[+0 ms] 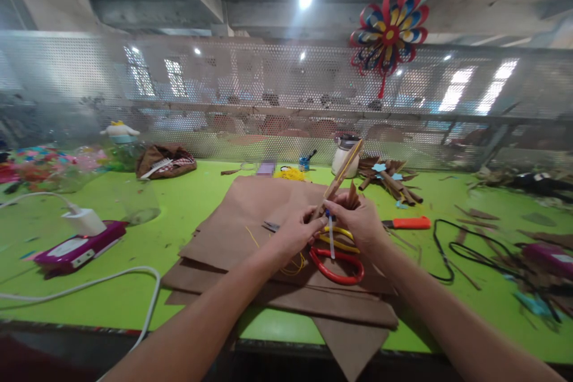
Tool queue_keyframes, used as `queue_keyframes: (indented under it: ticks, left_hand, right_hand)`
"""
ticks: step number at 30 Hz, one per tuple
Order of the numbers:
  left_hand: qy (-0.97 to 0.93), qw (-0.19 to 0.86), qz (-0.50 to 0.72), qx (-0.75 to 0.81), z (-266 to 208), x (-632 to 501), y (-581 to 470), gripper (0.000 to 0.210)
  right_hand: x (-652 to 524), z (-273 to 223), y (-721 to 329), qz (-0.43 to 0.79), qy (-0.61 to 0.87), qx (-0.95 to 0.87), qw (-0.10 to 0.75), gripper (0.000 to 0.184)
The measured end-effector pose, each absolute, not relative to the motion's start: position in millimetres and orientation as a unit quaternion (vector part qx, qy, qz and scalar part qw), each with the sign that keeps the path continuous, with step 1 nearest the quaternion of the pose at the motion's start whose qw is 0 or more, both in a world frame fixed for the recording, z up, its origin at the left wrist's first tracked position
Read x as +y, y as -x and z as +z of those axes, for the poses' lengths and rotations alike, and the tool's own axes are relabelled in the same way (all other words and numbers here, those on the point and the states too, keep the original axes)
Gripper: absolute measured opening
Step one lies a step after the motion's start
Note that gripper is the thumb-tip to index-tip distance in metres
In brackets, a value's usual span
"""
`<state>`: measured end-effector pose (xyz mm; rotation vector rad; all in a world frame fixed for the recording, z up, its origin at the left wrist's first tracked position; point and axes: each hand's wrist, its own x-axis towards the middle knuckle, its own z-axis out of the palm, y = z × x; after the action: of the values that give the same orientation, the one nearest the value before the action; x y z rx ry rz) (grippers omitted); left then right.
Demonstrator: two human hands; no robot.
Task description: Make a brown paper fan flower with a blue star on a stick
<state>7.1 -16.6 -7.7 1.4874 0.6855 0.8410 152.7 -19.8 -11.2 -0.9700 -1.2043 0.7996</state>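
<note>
My left hand (301, 228) is closed around the lower end of a long narrow brown paper strip (342, 172) with a yellowish edge, which tilts up to the right. Close against it, my right hand (363, 219) is closed on a folded brown paper piece (353, 195) that pokes up between its fingers. A thin whitish strip with a blue end (332, 239) hangs down between the hands; which fingers hold it I cannot tell. Below lie scissors (338, 274) with red and yellow handles, their tips showing left of my left hand. Loose yellow thread (293, 265) lies beside them.
Stacked brown paper sheets (215, 233) lie under my hands on the green table (264, 325). An orange-handled knife (409, 223) and black cord (447, 250) lie right. Paper rolls (398, 182) and a white jug (344, 158) stand behind. A purple power strip (83, 248) sits left.
</note>
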Motion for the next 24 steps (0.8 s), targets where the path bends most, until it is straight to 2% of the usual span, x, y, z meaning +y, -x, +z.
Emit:
queue_keyframes:
  ticks: [18, 24]
  left_hand:
    - [-0.733, 0.459, 0.367, 0.341, -9.2, -14.4, -4.2, 0.038]
    - [-0.738, 0.440, 0.376, 0.347, -9.7, -13.8, -4.0, 0.039]
  right_hand:
    - [-21.3, -14.3, -148.9, 0.299, 0.445, -0.553, 0.638, 0.027]
    - [-18.8, -17.4, -147.4, 0.290, 0.440, -0.554, 0.645, 0.027]
